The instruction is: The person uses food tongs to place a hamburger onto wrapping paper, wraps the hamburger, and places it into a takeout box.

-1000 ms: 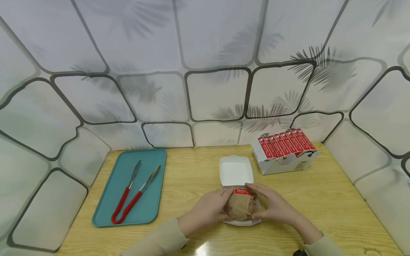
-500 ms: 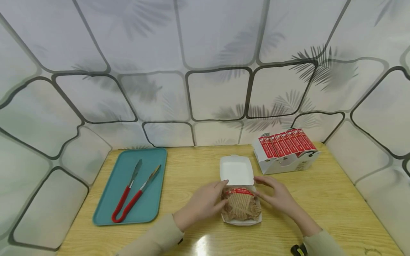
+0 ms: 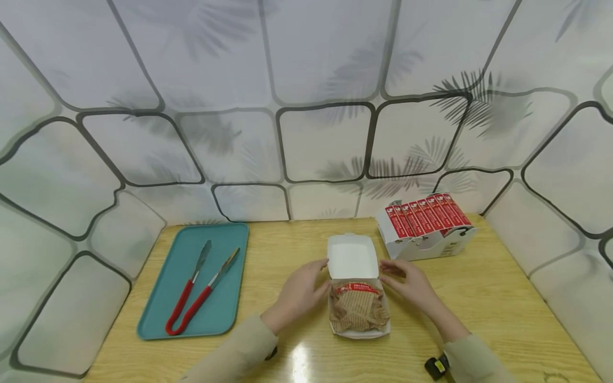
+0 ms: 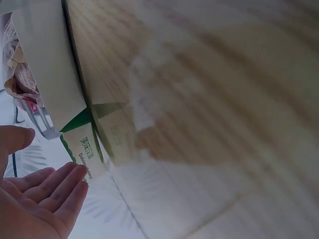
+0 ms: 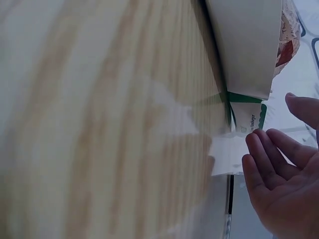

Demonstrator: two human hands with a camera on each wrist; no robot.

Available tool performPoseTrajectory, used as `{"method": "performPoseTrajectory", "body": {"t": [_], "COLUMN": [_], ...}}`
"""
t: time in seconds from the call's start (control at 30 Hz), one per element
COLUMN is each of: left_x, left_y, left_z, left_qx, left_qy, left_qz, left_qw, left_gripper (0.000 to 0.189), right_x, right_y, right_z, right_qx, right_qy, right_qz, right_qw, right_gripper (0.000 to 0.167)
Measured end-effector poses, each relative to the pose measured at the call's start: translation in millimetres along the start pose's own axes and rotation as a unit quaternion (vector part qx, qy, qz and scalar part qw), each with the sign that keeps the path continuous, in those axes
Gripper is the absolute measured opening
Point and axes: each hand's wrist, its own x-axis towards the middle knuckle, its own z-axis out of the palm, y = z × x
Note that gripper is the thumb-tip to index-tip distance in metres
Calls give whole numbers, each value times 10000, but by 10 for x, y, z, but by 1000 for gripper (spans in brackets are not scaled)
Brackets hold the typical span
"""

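Observation:
A paper-wrapped burger [image 3: 359, 311] with a red-printed strip sits in the base of a white burger box [image 3: 353, 258], whose lid is folded back away from me. My left hand [image 3: 300, 290] is at the box's left side near the hinge, fingers relaxed and holding nothing. On the opposite side my right hand [image 3: 411, 284] has its fingertips close to the lid's right edge, also without a hold. In the left wrist view the fingers [image 4: 45, 189] lie beside the green-printed lid flap [image 4: 84, 147]. The right wrist view shows fingers [image 5: 274, 159] right by the lid flap [image 5: 247, 117].
To the left lies a teal tray [image 3: 225, 314] bearing red-handled tongs [image 3: 191, 303]. A white carton [image 3: 431, 247] filled with several red packets [image 3: 426, 215] stands at the back right. Patterned panels [image 3: 325, 143] wall the wooden table [image 3: 282, 244] on three sides.
Both hands have let go of the wrapped burger and drawn apart to the box's two sides, near the lid. The burger now rests in the box base.

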Motion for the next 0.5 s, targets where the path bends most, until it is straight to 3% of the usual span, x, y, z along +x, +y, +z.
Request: {"method": "performPoseTrajectory", "body": {"t": [0.13, 0.3, 0.5], "left_x": [49, 115, 162], "left_y": [-11, -28, -79], "left_z": [14, 33, 76], "left_qx": [-549, -1171, -1464], "left_qy": [44, 59, -63], "left_qz": [-400, -878, -1116], "left_qw": [9977, 9892, 9829], "left_gripper": [49, 50, 54], "right_x": [39, 86, 148], "right_y": [6, 16, 25], "right_z": [25, 56, 105], "right_qx": [171, 279, 239], "right_qy": [-95, -273, -438], "right_qz": [317, 637, 882], "right_qw": [9993, 9972, 9948], "right_gripper": [42, 44, 45]}}
